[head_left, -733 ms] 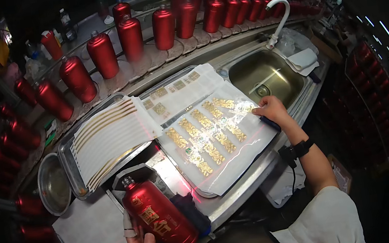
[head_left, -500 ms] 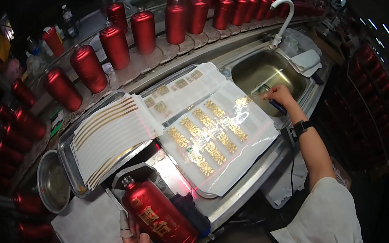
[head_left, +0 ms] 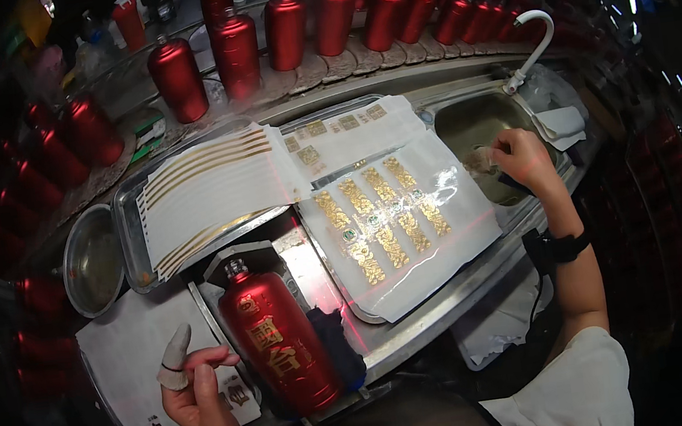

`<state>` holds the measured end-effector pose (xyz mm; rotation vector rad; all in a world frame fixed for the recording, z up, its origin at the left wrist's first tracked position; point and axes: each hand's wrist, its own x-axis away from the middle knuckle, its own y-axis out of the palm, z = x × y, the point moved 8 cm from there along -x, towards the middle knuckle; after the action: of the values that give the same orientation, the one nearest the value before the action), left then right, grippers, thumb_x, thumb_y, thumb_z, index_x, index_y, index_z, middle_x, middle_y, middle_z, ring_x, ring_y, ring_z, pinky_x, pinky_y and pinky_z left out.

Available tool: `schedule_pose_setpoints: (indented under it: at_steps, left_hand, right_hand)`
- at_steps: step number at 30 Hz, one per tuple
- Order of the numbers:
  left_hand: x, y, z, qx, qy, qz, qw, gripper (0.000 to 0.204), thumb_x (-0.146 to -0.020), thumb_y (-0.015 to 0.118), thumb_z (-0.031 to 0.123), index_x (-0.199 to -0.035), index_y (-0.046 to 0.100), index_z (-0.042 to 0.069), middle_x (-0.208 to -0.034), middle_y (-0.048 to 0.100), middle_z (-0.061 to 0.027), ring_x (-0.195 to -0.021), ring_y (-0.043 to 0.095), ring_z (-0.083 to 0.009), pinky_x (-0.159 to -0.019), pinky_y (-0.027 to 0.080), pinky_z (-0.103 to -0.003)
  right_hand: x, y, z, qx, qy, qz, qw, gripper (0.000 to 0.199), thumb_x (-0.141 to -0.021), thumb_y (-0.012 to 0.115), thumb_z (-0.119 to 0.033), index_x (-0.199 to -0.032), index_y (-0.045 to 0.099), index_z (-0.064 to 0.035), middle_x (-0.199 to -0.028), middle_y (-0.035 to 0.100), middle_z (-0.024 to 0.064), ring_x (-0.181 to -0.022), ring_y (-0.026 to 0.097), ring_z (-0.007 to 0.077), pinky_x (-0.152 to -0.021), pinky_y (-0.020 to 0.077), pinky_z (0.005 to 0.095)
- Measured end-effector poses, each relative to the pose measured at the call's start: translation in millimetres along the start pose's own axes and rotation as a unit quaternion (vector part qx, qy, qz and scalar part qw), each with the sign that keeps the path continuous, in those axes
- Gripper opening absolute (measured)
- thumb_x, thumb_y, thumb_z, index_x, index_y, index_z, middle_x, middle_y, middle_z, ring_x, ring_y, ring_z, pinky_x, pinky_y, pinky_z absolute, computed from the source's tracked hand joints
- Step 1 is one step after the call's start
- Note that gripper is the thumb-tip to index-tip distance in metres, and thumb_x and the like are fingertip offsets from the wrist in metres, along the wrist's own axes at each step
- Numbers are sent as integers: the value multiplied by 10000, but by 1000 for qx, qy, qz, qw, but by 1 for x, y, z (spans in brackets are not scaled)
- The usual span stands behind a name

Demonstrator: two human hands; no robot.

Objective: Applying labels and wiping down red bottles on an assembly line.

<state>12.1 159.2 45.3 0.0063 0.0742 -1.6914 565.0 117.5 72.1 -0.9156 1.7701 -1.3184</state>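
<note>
Nearest to me, my left hand [head_left: 201, 395] sits just beside the red bottle [head_left: 281, 346], fingers loosely spread, not gripping, with a pale cot on one fingertip, probably there so it grips or leaves no marks. The bottle lies tilted on its side in a dark cradle [head_left: 337, 347], I'd say so its face stays up and steady; it's glossy deep red, gold characters down the body, a small metal stopper at the neck. Just past it, a clear sheet of gold labels [head_left: 389, 219] lies flat on a steel tray [head_left: 454, 288], within easy reach. Beside that, a stack of white strips with gold edges [head_left: 209, 191]. Further out, my right hand [head_left: 523, 159] hovers over the sink [head_left: 476, 126], fingers curled around something small and pale; I can't tell what. Beyond, a row of red bottles [head_left: 316, 22] lines the curved ledge.
</note>
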Motion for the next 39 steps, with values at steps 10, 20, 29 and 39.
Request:
schedule_pose_setpoints:
  at_steps: [10,20,29,39]
  left_hand:
    - [-32,107,49,89,122,-321,935,878,-795,555,7,-1570,142,17,-1506,386,-144,-1402,353,-214,-1151,274,-352]
    - [31,5,15,14,-127,-241,962,570,-832,713,1,-1377,551,45,-806,593,28,-737,550,-49,-700,459,-216]
    - [42,4,-34,-28,-162,-183,969,724,-757,838,79,-1397,501,40,-985,644,5,-908,575,-65,-798,440,-234]
    - [31,-4,-19,25,-168,-141,975,653,-804,758,-5,-1398,486,1,-825,615,-4,-790,566,-73,-746,450,-228]
  right_hand:
    - [102,-85,-274,-287,-325,-188,881,79,-751,721,-28,-793,672,17,-686,614,97,-636,593,172,-575,432,312]
    - [172,13,-270,-427,-137,-389,805,91,-850,726,-95,-822,698,-14,-749,663,48,-678,570,114,-600,420,258]
    - [184,65,-250,-497,-25,-347,795,103,-884,712,-105,-897,694,-5,-779,657,10,-702,536,64,-634,432,229]
    - [184,61,-241,-534,2,-310,787,58,-865,708,-50,-879,687,3,-791,675,12,-687,547,41,-628,440,206]
